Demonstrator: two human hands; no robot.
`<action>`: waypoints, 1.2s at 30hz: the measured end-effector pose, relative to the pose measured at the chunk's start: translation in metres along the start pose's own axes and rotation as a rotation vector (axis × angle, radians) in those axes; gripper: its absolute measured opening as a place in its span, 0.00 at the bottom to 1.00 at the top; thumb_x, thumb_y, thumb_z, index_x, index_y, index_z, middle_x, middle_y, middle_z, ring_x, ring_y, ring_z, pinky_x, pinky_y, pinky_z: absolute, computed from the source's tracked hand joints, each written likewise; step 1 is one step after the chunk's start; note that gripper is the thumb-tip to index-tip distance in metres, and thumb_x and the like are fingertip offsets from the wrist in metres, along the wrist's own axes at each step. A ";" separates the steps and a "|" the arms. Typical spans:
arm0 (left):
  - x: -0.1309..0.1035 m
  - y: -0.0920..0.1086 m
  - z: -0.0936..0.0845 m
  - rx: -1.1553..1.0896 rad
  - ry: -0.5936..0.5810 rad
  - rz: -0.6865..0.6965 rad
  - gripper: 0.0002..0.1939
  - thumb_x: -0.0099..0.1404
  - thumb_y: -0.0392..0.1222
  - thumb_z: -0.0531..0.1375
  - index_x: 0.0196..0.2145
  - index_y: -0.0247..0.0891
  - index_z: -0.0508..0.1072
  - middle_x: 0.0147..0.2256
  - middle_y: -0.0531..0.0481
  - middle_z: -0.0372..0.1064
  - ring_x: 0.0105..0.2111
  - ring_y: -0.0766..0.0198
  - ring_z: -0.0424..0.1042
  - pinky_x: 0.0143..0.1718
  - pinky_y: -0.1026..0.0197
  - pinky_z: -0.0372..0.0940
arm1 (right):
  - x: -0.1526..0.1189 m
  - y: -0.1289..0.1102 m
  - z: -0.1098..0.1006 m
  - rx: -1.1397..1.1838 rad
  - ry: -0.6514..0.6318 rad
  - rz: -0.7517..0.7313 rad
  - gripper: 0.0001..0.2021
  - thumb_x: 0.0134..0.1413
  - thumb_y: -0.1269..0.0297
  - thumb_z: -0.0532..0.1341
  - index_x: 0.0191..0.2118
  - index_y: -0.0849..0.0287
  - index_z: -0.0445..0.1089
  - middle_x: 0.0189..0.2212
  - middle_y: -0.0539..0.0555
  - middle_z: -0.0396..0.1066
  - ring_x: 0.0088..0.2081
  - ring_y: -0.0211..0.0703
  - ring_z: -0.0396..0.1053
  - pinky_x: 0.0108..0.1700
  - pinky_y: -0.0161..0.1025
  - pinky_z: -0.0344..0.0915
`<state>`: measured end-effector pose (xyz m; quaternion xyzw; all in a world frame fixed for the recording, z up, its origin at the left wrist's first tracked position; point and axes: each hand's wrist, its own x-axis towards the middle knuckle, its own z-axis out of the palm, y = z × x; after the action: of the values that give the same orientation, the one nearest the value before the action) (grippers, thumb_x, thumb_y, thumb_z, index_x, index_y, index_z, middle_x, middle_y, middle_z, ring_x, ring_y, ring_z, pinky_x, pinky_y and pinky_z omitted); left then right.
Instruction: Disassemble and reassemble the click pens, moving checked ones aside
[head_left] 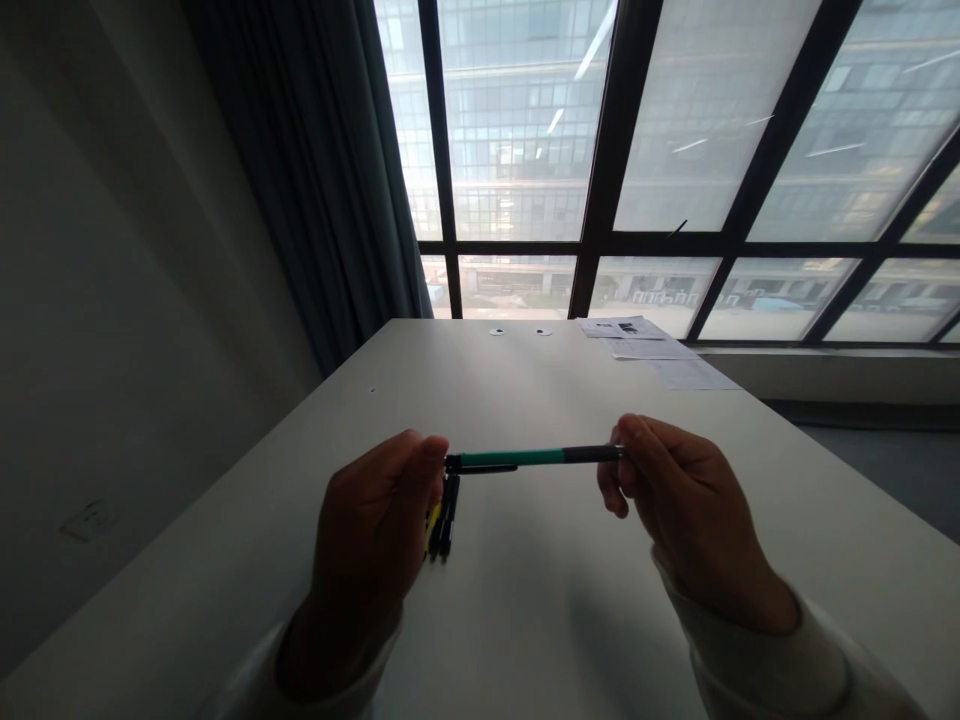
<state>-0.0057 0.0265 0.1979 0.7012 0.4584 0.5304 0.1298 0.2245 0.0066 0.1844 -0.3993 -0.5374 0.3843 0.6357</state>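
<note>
A green pen [525, 457] with a dark grip and a black clip is held level above the table. My left hand [379, 510] pinches its clip end between thumb and fingers. At the other end, my right hand [679, 500] is closed on the tip, beyond the dark grip section. Below and just right of my left hand lie several black pens [448, 520] side by side on the table, with a yellow one [433, 520] among them. My left hand hides part of that group.
The long white table [525, 400] runs away toward a large framed window [525, 130]. Printed sheets [637, 340] lie at its far right corner, and two small round holes or discs [544, 332] show near the far edge. A dark curtain [322, 180] and a wall border the left.
</note>
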 end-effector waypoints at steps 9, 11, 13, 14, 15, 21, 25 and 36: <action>-0.002 0.002 0.001 -0.017 -0.007 -0.026 0.24 0.70 0.46 0.52 0.16 0.40 0.62 0.13 0.56 0.57 0.12 0.69 0.56 0.14 0.65 0.52 | 0.000 0.000 -0.002 -0.035 -0.015 0.010 0.23 0.64 0.54 0.59 0.19 0.58 0.65 0.16 0.48 0.63 0.19 0.36 0.62 0.22 0.36 0.57; -0.002 0.001 0.002 -0.017 -0.008 -0.031 0.25 0.70 0.48 0.52 0.16 0.40 0.62 0.13 0.56 0.57 0.12 0.69 0.55 0.14 0.65 0.51 | -0.001 0.001 -0.002 -0.068 -0.007 -0.009 0.23 0.65 0.54 0.59 0.19 0.58 0.66 0.15 0.48 0.64 0.19 0.37 0.63 0.24 0.37 0.59; -0.003 0.001 0.003 -0.014 -0.002 -0.042 0.26 0.70 0.51 0.51 0.15 0.40 0.62 0.13 0.55 0.57 0.12 0.69 0.55 0.13 0.64 0.51 | -0.002 0.001 -0.002 -0.120 0.021 -0.044 0.24 0.65 0.54 0.58 0.18 0.58 0.67 0.15 0.49 0.65 0.20 0.38 0.64 0.26 0.38 0.60; -0.004 0.002 0.004 -0.010 0.004 -0.046 0.26 0.70 0.52 0.51 0.15 0.40 0.61 0.13 0.55 0.57 0.12 0.69 0.55 0.14 0.64 0.51 | -0.002 0.000 -0.002 -0.151 0.035 -0.061 0.24 0.65 0.54 0.58 0.18 0.58 0.68 0.16 0.50 0.66 0.21 0.39 0.65 0.26 0.38 0.61; -0.004 0.002 0.004 -0.002 0.010 -0.047 0.27 0.70 0.52 0.51 0.15 0.40 0.61 0.12 0.55 0.57 0.12 0.69 0.55 0.14 0.64 0.51 | -0.002 0.000 -0.001 -0.185 0.048 -0.077 0.24 0.65 0.53 0.58 0.18 0.58 0.69 0.16 0.50 0.67 0.21 0.39 0.66 0.27 0.39 0.61; 0.006 -0.009 0.000 0.155 0.047 0.125 0.21 0.71 0.49 0.51 0.22 0.40 0.70 0.20 0.53 0.67 0.21 0.65 0.67 0.24 0.63 0.61 | -0.002 -0.001 0.001 -0.301 0.103 -0.125 0.25 0.64 0.51 0.58 0.19 0.58 0.70 0.17 0.51 0.69 0.21 0.39 0.66 0.27 0.38 0.61; 0.006 -0.014 -0.006 0.315 0.111 0.261 0.20 0.73 0.50 0.47 0.38 0.38 0.74 0.37 0.45 0.74 0.38 0.58 0.72 0.39 0.58 0.64 | -0.004 0.004 0.002 -0.369 0.036 -0.112 0.24 0.64 0.51 0.58 0.20 0.59 0.71 0.18 0.51 0.70 0.22 0.38 0.67 0.27 0.36 0.61; -0.063 -0.033 0.069 -0.282 -0.963 -0.192 0.19 0.72 0.54 0.49 0.35 0.39 0.70 0.23 0.57 0.61 0.23 0.68 0.61 0.27 0.64 0.57 | -0.036 0.084 -0.004 -0.432 -0.129 0.116 0.29 0.64 0.46 0.54 0.16 0.59 0.62 0.13 0.47 0.61 0.18 0.35 0.59 0.24 0.34 0.55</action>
<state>0.0359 0.0163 0.1090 0.7966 0.3327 0.1896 0.4678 0.2194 0.0056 0.0934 -0.5310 -0.6228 0.3211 0.4766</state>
